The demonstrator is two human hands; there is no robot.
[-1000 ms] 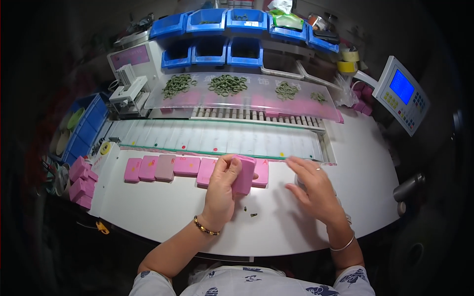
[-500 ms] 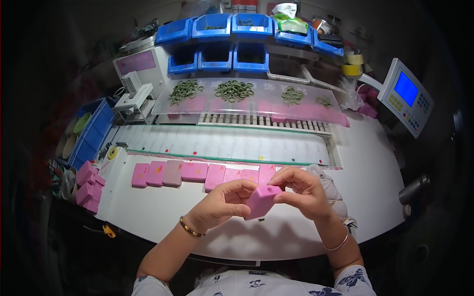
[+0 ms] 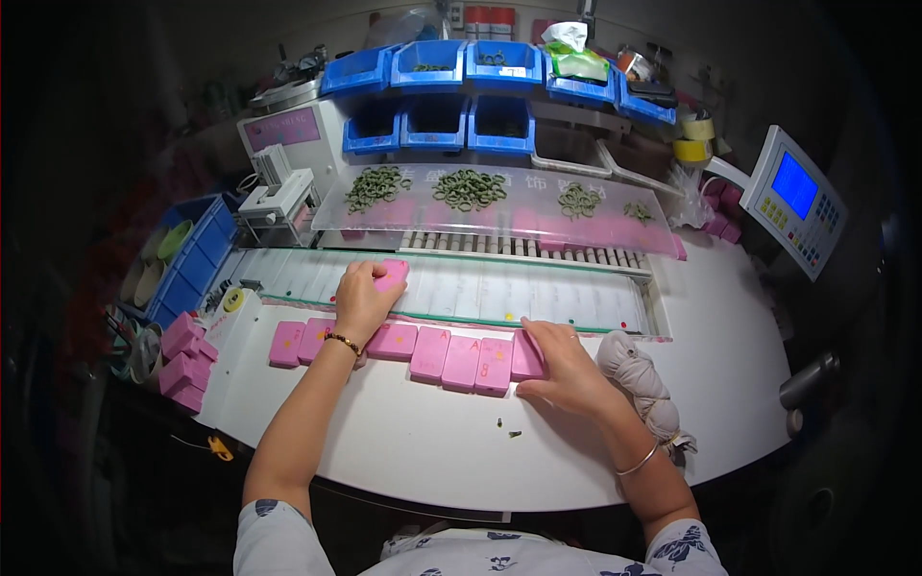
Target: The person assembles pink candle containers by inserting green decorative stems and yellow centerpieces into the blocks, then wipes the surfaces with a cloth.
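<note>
Left hand [image 3: 359, 300]: pink rectangular block [image 3: 393, 276] being pinched, centre-left!
Right hand [image 3: 565, 370]: row-end block [image 3: 524, 361] spanned, below centre; whether gripped can't be told.

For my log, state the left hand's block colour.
The block is pink, clearest in the head view.

Light reaches my feed mostly off a white table [image 3: 413, 456] with a curved front edge. Behind it I make out a dim greyish wall [image 3: 715, 43]; below, the surroundings are too dark for me to read.
</note>
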